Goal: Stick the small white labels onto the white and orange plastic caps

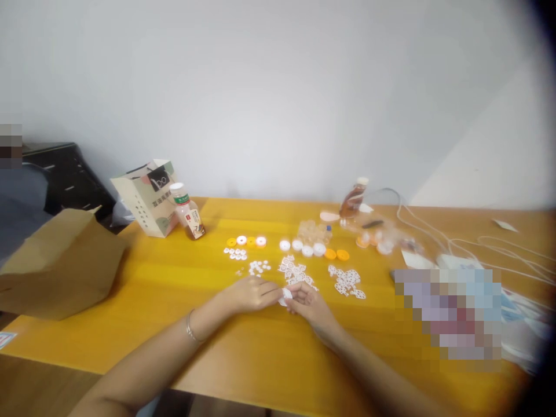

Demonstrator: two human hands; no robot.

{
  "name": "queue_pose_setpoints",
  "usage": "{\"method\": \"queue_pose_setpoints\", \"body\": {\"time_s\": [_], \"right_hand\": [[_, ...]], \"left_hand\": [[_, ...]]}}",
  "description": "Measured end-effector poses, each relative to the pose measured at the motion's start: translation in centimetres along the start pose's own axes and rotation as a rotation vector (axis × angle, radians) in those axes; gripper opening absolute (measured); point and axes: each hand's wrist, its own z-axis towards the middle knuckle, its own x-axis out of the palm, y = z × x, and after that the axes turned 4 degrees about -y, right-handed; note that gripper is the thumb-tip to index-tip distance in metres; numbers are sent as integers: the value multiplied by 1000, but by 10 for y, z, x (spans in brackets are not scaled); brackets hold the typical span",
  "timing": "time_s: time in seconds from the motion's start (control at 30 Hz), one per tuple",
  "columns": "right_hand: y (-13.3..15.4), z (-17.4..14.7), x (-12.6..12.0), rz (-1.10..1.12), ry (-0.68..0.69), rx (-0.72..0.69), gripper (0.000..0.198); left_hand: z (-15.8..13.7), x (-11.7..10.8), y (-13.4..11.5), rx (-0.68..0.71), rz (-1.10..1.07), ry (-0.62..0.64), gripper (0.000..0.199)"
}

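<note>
A small white round piece (285,297) is pinched between my two hands above the table. My left hand (257,294), with a bracelet at the wrist, closes on its left side. From the right, the thumb and fingers of my right hand (307,302) grip it too. Just beyond lies a heap of white openwork pieces (296,271), and a second heap of openwork pieces (347,281) sits to the right. Small white discs (259,267) are scattered past my left hand. Finer detail of the held piece is blurred.
White and orange round caps (307,250) stand in rows farther back, before a clear plastic container (313,231). Two drink bottles (187,212), one left and one right, and a paper bag (150,200) stand behind. A large brown bag (65,263) is at left; white cables (438,231) run right.
</note>
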Motion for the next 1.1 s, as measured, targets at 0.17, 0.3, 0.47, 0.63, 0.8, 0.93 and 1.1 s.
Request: {"method": "queue_pose_setpoints", "body": {"time_s": [0.17,0.3,0.47,0.63,0.8,0.93,1.1], "right_hand": [[-1,0,-1,-1,10,-9,26],[-1,-1,-1,-2,15,-26,27],[-1,-1,-1,9,18,-44,31],[0,-2,0,-3,28,-87,27],[2,-2,-1,-7,12,-99,20],[3,-4,-2,18,-23,-100,19],[1,-4,-3,-6,-24,-103,18]], "left_hand": [[3,-4,0,34,5,-8,15],[5,-7,3,10,-37,16,17],[3,-5,4,-98,-138,41,21],[-3,1,3,-198,-308,-7,23],[-3,-1,3,-200,-417,-37,28],[-2,-2,2,-129,-374,-55,31],[-4,3,1,-98,-346,-25,30]]}}
